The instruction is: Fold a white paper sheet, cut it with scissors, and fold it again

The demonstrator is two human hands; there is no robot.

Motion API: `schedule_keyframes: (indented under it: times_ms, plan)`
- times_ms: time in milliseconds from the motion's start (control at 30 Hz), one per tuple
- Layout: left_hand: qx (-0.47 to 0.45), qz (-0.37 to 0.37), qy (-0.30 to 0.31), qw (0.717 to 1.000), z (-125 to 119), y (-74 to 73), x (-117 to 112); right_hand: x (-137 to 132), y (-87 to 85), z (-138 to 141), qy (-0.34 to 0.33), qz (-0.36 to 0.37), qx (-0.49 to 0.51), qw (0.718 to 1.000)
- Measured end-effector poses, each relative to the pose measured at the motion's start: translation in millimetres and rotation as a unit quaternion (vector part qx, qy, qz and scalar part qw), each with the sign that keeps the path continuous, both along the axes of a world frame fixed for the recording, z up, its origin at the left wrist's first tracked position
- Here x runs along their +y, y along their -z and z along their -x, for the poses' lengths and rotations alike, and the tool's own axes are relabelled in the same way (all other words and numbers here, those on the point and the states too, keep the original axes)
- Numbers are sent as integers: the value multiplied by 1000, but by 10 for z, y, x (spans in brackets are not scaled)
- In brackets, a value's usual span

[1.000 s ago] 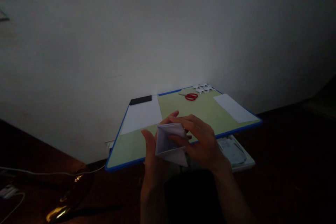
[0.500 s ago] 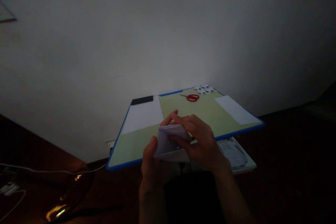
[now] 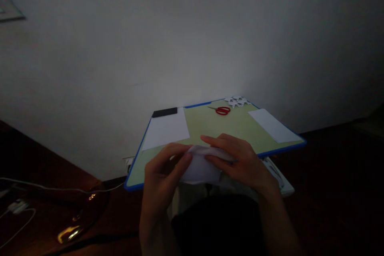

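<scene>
Both of my hands hold a folded white paper (image 3: 200, 168) over the near edge of a green board with a blue rim (image 3: 207, 123). My left hand (image 3: 162, 176) pinches the paper's left side, fingers curled over it. On the right side, my right hand (image 3: 240, 164) lies across the top fold with its fingers pressed on it. Red scissors (image 3: 222, 110) lie at the board's far edge, beside several small white paper cut-outs (image 3: 237, 101).
A white sheet (image 3: 165, 129) with a black strip (image 3: 164, 112) lies on the board's left, another white sheet (image 3: 273, 125) on its right. A white wall stands close behind. Cables (image 3: 36, 188) and a shiny object (image 3: 70, 233) lie on the dark floor at left.
The paper has been lowered and flattened; my left hand shifted from under it to its left side with fingers curled on top. The view turned slightly to the left.
</scene>
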State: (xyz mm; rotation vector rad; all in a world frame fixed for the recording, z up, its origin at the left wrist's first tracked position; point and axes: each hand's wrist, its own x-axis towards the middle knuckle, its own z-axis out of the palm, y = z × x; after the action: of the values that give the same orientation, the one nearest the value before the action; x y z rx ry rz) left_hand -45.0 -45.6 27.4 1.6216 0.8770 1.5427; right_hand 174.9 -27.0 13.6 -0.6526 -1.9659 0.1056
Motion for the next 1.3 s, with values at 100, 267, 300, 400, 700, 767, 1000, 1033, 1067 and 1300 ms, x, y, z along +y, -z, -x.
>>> schedule_keyframes:
  times_ms: [100,267,300,400,700,767,1000,1033,1067,1300]
  plan:
    - [30,-31,-48,998,8,-15,-21,-16,1,-34,-14,13,-1,1000]
    - [41,-70,-75,994,-51,18,7,-16,-6,-45,-5,28,23,999]
    - [29,-68,-73,995,-65,28,15,-10,-14,-40,-4,26,37,999]
    - [-2,-45,-63,997,-98,53,32,20,-45,-27,-10,11,79,997]
    - [7,-1,-14,1000,-49,70,49,80,-97,-94,-9,-1,69,998]
    - [40,-17,-20,999,-41,46,39,77,-97,-108,-12,7,64,998]
    - [105,-72,-54,990,-50,23,22,61,-123,-143,-47,57,37,997]
    - [101,-65,-57,991,-55,31,23,60,-135,-141,-45,61,38,996]
    - [96,-58,-57,992,-60,40,25,60,-148,-138,-42,63,42,996]
    - [67,-73,-20,995,-94,91,41,64,-240,-105,-56,79,42,994]
